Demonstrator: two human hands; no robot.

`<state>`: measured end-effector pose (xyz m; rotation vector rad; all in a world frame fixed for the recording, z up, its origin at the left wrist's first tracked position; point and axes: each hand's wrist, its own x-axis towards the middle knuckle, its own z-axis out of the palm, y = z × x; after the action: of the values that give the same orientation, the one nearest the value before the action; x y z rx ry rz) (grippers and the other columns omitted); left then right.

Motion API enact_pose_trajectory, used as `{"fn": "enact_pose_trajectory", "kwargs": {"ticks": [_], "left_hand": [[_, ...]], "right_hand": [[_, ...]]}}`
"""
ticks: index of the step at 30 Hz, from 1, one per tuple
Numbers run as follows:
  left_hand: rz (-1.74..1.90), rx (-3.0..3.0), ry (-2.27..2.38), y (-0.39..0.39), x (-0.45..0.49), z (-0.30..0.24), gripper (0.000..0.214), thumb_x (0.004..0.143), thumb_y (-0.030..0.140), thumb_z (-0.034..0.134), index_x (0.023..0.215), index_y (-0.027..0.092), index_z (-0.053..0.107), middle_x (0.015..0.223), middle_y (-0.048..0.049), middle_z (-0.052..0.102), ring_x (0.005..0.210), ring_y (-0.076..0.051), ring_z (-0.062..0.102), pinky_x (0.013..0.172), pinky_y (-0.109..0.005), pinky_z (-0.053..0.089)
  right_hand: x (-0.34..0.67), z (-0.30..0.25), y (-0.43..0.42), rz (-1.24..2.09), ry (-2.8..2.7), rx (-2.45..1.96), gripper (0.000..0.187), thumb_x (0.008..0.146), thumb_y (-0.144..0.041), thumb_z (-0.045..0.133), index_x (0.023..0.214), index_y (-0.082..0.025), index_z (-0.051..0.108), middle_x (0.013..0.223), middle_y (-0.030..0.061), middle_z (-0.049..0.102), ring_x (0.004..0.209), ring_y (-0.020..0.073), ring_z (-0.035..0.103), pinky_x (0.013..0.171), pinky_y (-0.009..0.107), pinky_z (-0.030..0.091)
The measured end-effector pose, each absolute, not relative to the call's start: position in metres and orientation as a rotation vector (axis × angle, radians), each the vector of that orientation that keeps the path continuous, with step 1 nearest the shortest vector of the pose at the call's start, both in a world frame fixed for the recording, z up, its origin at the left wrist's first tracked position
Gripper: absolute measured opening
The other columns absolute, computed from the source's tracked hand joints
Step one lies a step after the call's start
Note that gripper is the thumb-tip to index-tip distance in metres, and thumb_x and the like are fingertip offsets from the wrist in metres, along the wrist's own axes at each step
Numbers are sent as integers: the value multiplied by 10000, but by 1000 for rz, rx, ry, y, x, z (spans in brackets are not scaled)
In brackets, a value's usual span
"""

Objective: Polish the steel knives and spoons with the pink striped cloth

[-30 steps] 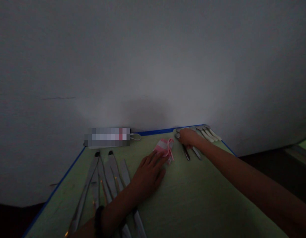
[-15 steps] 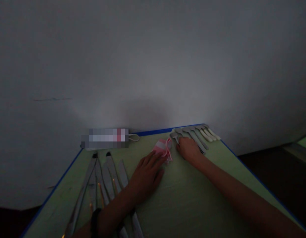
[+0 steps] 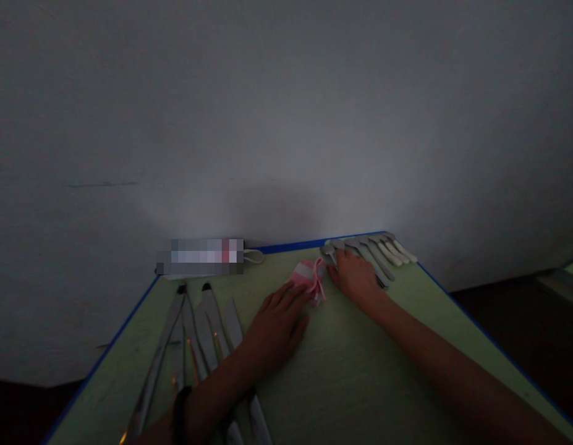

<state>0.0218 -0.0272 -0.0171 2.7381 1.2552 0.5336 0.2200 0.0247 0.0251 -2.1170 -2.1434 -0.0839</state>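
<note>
My left hand point(image 3: 274, 324) lies flat on the green table point(image 3: 360, 383), fingers stretched out, its fingertips touching a small pink and white cloth point(image 3: 307, 277). My right hand point(image 3: 358, 278) rests palm down just right of the cloth, on the handles of a row of several spoons point(image 3: 374, 250) at the table's far right corner. Its fingers look spread and flat over the spoons. The light is dim.
Several metal knives point(image 3: 207, 321) lie side by side on the left of the table, partly under my left forearm. A blurred oblong object point(image 3: 200, 256) sits at the far edge against a plain white wall. The table has a blue rim point(image 3: 295, 245).
My right hand drew back from the far corner toward the cloth and now lies flat on the spoon handles; the spoons look gathered into a row. The left hand has stayed put.
</note>
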Motion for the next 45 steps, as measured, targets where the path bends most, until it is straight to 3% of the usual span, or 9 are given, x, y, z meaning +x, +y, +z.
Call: {"fn": "enact_pose_trajectory", "kwargs": {"ticks": [7,10,13,16,27,38,45], "left_hand": [[684,2594,1329,-20,15,-12,309,849,173,445,1156,157,480,1314,-121,462,1244,-229,404,1046,-417,357],[665,2605,1394,-19,12,-12,379,826,192,480,1202,156,450,1307,-127,461,1234,-253,410,1036,-447,358],[614,2642,1396,-19,10,-12,517,844,198,464,1342,189,324,1358,-98,432,1268,-235,375,1055,-440,332],[527,2677,1404,-18,10,-13,545,874,205,427,1393,219,262,1395,-73,410,1288,-220,354,1060,-432,319],[456,2754,1439,-17,8,-18,452,904,254,393,1349,176,369,1376,-109,442,1255,-235,405,1039,-430,331],[477,2767,1429,-18,9,-18,432,899,249,398,1327,189,395,1366,-102,458,1246,-241,421,1033,-442,335],[454,2766,1452,-18,10,-17,435,898,241,392,1329,181,393,1365,-108,457,1245,-242,420,1036,-441,331]], "right_hand": [[198,15,7,-18,-2040,-1753,369,946,-343,233,1169,-172,472,1144,120,561,911,203,590,748,313,445],[199,5,9,-65,-2027,-1683,370,949,-297,238,1190,-146,475,1125,136,560,989,213,545,819,317,424],[212,3,14,-123,-1942,-1747,383,937,-278,283,1256,-125,429,1128,150,554,1014,221,526,848,326,410],[232,8,21,-201,-1964,-1872,360,897,-305,392,1197,-136,495,1122,150,551,1012,248,527,837,340,411],[261,7,37,-228,-2079,-2224,313,881,-314,407,959,-104,626,993,154,650,933,261,605,768,342,432],[257,13,44,-86,-2069,-2278,347,888,-324,399,964,-104,656,1038,177,651,981,246,611,783,319,455],[251,12,57,-7,-2016,-2345,341,878,-142,333,1018,-101,641,1042,198,646,960,255,629,763,332,467]]}}
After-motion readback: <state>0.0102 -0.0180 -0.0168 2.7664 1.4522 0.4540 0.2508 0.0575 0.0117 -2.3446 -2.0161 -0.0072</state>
